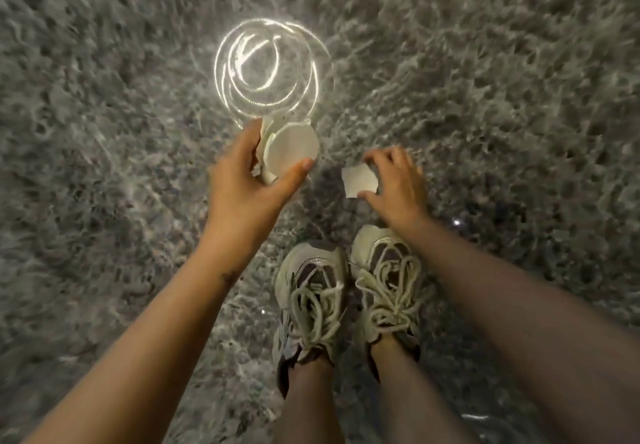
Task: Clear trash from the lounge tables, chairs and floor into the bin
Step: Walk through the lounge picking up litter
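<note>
Gripping a stack of white pieces (289,149), your left hand (242,187) curls thumb and fingers round them. Just beside it, your right hand (398,184) pinches a smaller white scrap (359,182) between thumb and fingertips, over the speckled floor (519,97) in front of your laced shoes (311,291). A bright ring of reflected light (270,66) glares beyond your left hand.

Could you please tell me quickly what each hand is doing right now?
Left hand: holding a stack of white fragments.
Right hand: pinching one small white fragment.
</note>
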The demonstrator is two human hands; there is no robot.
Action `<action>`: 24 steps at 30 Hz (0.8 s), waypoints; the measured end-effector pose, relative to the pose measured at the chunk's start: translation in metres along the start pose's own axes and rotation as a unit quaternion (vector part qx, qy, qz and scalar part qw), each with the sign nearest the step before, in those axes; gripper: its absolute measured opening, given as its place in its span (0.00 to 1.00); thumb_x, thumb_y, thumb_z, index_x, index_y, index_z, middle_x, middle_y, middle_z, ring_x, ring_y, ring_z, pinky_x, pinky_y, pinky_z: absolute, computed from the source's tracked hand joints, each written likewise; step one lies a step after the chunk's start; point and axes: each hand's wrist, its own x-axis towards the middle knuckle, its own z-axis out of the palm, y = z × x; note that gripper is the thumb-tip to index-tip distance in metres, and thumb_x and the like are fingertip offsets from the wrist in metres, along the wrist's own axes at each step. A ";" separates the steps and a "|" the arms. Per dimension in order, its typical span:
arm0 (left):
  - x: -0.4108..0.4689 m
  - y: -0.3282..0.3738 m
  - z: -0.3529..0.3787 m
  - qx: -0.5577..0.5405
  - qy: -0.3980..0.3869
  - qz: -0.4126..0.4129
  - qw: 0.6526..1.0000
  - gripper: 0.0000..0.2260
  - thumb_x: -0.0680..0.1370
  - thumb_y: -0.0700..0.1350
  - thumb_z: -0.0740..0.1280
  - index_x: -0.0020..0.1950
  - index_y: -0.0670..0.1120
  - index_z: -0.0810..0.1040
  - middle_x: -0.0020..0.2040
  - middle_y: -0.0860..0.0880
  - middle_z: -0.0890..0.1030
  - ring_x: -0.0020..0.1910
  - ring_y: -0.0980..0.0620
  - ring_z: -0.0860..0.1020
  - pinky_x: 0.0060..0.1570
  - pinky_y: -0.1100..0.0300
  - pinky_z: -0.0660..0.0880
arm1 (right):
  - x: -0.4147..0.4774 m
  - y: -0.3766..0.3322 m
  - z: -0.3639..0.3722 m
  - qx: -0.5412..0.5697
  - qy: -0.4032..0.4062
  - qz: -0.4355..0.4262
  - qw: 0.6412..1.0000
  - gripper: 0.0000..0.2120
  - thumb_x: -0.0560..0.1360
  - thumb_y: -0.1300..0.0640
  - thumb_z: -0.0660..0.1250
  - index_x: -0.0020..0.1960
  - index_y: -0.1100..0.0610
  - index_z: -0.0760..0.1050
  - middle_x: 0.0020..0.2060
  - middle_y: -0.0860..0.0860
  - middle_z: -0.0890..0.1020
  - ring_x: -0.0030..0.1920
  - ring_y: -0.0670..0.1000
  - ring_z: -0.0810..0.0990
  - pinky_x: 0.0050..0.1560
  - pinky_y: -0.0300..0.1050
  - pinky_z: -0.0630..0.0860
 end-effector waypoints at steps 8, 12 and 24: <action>-0.022 0.018 -0.027 -0.012 0.010 -0.050 0.999 0.21 0.72 0.45 0.72 0.63 0.50 0.73 0.54 0.56 0.79 0.52 0.60 0.78 0.48 0.66 0.76 | -0.019 -0.035 -0.051 0.166 0.030 0.007 0.986 0.05 0.76 0.59 0.65 0.44 0.61 0.76 0.34 0.46 0.73 0.40 0.52 0.72 0.45 0.47 0.64; -0.027 0.084 -0.058 -0.016 0.020 -0.029 0.999 0.17 0.71 0.44 0.73 0.56 0.58 0.73 0.49 0.60 0.79 0.47 0.64 0.78 0.45 0.67 0.76 | -0.035 -0.104 -0.147 0.320 0.037 -0.050 0.945 0.04 0.76 0.62 0.65 0.42 0.60 0.75 0.31 0.42 0.72 0.34 0.37 0.72 0.36 0.29 0.66; -0.066 0.370 -0.219 -0.081 0.096 0.078 0.989 0.17 0.68 0.45 0.75 0.52 0.57 0.74 0.48 0.56 0.80 0.46 0.61 0.78 0.45 0.65 0.75 | -0.082 -0.319 -0.454 0.416 0.044 -0.193 0.888 0.10 0.74 0.67 0.65 0.42 0.52 0.75 0.32 0.42 0.77 0.35 0.38 0.74 0.39 0.32 0.68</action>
